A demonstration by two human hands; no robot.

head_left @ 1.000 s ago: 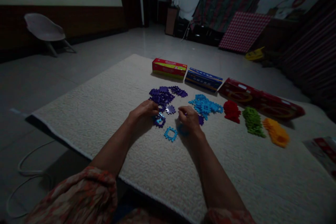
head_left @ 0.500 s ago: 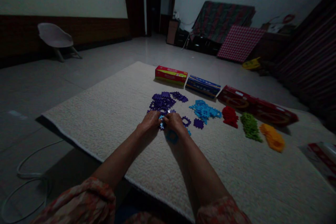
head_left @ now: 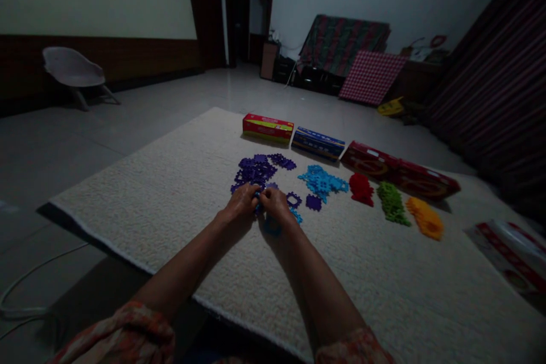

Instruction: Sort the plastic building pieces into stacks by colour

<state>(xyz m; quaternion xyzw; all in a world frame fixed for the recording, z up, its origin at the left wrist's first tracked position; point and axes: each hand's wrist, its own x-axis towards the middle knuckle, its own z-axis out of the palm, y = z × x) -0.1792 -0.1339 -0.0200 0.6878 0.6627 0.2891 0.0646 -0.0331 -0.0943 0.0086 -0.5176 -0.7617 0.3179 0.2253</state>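
My left hand (head_left: 241, 202) and my right hand (head_left: 274, 205) meet over a cream rug (head_left: 179, 182), fingers pinched together on a small cluster of blue and purple interlocking plastic tiles (head_left: 258, 203). A blue tile (head_left: 272, 226) lies under my right wrist, another blue tile (head_left: 296, 215) beside it. Just beyond my hands sits a heap of purple tiles (head_left: 256, 170). Two loose purple tiles (head_left: 293, 200) (head_left: 313, 202) lie to the right of my hands.
Piles of light blue (head_left: 323, 180), red (head_left: 360, 189), green (head_left: 391, 203) and orange tiles (head_left: 424, 218) run rightward. Behind them lie a red-yellow box (head_left: 268, 127), a blue box (head_left: 318, 143) and a long red box (head_left: 398, 171). A packet (head_left: 512, 250) lies at the right. A white chair (head_left: 72, 71) stands far left.
My two hands came together from being apart and now pinch the same tile cluster. The camera view has tilted upward slightly and shifted.
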